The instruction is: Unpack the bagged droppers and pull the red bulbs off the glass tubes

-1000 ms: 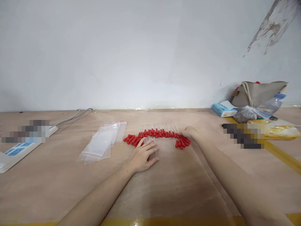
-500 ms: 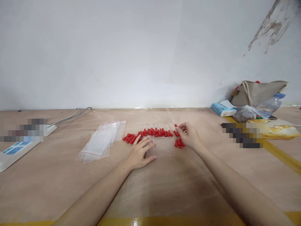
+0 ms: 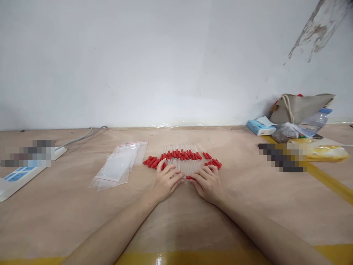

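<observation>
In the head view, several thin clear tubes point(image 3: 189, 168) lie side by side, pointing away from me. More of them with red rubber bulbs point(image 3: 180, 154) form a row just behind. My right hand point(image 3: 208, 183) pinches a single red rubber bulb point(image 3: 189, 177). Facing it, my left hand point(image 3: 167, 182) has its thumb and fingertips closed on the end of a clear tube, mostly hidden by the fingers. The bulb and the tube end are close together; whether they touch I cannot tell. Loose red bulbs point(image 3: 151, 162) lie left of the row, others point(image 3: 216, 163) beyond my right fingers.
Clear zip bags point(image 3: 118, 165) lie fanned out at the left. A white power strip point(image 3: 35, 173) with a grey cable point(image 3: 82, 136) is farther left. On the right stand a blue tissue pack point(image 3: 260, 127), a grey bag point(image 3: 300, 108) and a yellow packet point(image 3: 328, 151).
My right hand has come from the row's right end toward me and left, leaving a red-bulbed tube there, and now holds a red bulb. My left hand's spread fingers have closed on a tube.
</observation>
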`<state>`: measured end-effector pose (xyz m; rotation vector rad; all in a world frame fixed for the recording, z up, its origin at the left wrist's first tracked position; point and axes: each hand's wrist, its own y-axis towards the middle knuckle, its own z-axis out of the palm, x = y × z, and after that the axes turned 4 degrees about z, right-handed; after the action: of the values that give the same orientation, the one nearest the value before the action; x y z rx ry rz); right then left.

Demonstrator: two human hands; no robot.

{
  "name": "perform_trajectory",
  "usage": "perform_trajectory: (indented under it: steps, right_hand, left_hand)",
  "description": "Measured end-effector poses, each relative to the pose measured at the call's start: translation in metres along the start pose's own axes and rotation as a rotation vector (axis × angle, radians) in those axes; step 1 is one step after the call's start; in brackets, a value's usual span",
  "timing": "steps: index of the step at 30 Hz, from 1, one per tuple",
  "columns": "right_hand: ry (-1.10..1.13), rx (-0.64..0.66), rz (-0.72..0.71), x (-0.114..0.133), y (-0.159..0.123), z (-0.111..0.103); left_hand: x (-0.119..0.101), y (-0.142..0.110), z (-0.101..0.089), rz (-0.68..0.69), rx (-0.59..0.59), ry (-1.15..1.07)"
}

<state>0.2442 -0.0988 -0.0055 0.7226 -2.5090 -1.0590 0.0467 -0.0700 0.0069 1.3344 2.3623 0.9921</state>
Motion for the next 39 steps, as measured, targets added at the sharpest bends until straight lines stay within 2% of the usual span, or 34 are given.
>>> perform_trajectory:
  steps: [4,16,21,25,29,35,37,39]
  right_hand:
    - [-0.031,0.015,-0.038,-0.001,0.0,-0.002]
    - [-0.068,0.029,-0.115,-0.004,-0.002,-0.007]
    - [-0.039,-0.054,0.064,-0.023,-0.008,-0.014]
    - [0.233,-0.111,0.112,-0.031,-0.008,-0.007]
    - [0.383,-0.196,0.315,-0.044,-0.003,-0.002]
    - [0.358,-0.272,0.684,-0.086,-0.006,-0.015]
    - [0.348,-0.25,0.747,-0.097,-0.011,-0.02]
    - [0.332,-0.191,0.751,-0.104,-0.016,-0.024]
  left_hand:
    - [-0.003,0.0,-0.001,0.015,-0.029,0.016]
    - [-0.001,-0.003,-0.004,0.003,-0.014,-0.003]
    - [0.015,-0.014,-0.01,-0.161,-0.075,0.005]
    - [0.017,-0.019,-0.002,-0.175,-0.03,-0.105]
    - [0.013,-0.014,0.006,-0.289,-0.033,-0.171]
    - [0.011,0.007,0.01,-0.268,-0.136,-0.241]
    - [0.009,0.013,0.014,-0.258,-0.158,-0.266]
    - [0.008,0.016,0.019,-0.231,-0.168,-0.276]
